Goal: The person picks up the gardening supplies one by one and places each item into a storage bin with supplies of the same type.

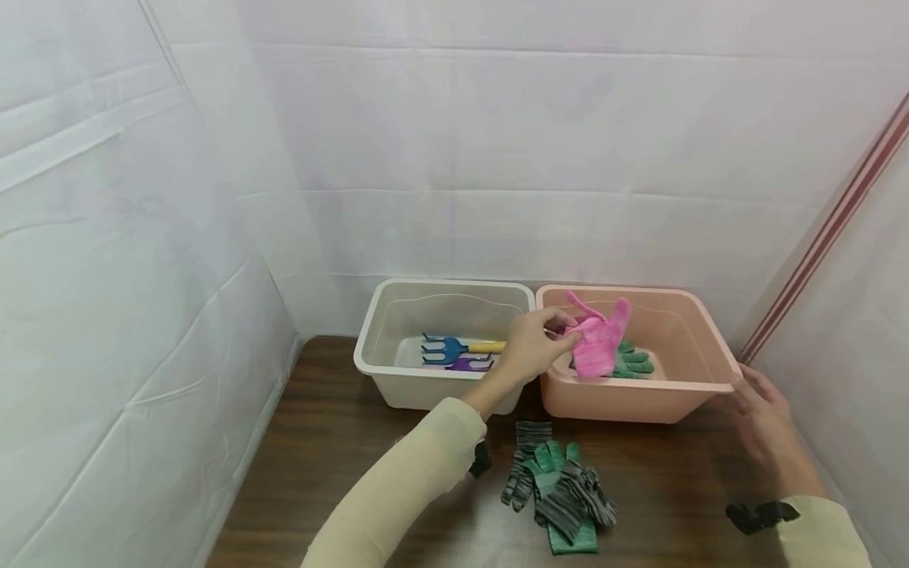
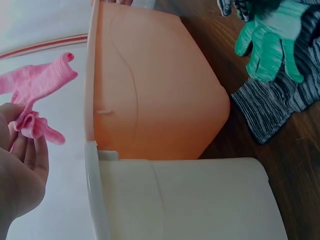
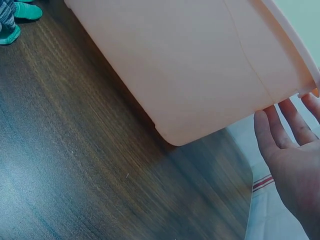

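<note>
Pinched between the thumb and fingers of my left hand (image 1: 537, 341) is a pink knit glove (image 1: 600, 343), held up over the near part of the peach plastic bin (image 1: 635, 401). The left wrist view shows the same glove (image 2: 42, 85) bunched at the fingertips, with its cuff sticking out. Inside that bin lies a green glove (image 1: 632, 363), partly hidden by the pink one. At the bin's right end, my right hand (image 1: 763, 414) touches the side just under the rim. Its fingers (image 3: 267, 132) look fairly straight against the wall in the right wrist view.
A whitish bin (image 1: 426, 384) stands against the peach one on the left, holding a blue hand rake (image 1: 446, 349) with a yellow handle and a purple one (image 1: 469, 364). Green gloves (image 1: 575, 539) and grey-black striped gloves (image 1: 561, 505) are piled on the dark wooden table (image 1: 319, 457). White sheeting surrounds it.
</note>
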Tool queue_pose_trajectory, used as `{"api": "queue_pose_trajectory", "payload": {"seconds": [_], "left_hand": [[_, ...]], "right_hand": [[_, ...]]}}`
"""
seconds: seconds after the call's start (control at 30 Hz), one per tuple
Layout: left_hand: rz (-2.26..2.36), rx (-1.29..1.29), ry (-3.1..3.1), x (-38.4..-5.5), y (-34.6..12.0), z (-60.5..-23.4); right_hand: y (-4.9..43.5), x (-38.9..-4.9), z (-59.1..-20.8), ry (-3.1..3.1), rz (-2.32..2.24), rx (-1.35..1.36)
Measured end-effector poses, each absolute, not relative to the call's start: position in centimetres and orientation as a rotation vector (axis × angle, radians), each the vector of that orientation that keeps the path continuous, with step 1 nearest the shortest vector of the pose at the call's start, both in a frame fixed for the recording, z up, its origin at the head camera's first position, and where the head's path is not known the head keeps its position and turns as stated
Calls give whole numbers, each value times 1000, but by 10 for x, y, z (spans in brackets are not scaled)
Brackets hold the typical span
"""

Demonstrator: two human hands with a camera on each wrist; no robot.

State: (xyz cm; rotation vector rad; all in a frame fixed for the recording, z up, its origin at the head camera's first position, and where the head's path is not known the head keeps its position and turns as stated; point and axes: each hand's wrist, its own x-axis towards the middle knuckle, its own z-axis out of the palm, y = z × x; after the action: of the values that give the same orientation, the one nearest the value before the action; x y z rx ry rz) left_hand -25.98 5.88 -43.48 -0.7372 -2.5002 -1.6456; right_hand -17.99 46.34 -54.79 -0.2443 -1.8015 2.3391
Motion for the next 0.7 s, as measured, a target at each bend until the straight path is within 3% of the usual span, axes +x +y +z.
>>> {"api": "queue_pose_trajectory", "payload": {"seconds": [0.7], "left_hand": [[-1722,-690,-2528,-279,86,-459]], "right_hand": [[462,-181,-548,-1801,2305,-318]]}}
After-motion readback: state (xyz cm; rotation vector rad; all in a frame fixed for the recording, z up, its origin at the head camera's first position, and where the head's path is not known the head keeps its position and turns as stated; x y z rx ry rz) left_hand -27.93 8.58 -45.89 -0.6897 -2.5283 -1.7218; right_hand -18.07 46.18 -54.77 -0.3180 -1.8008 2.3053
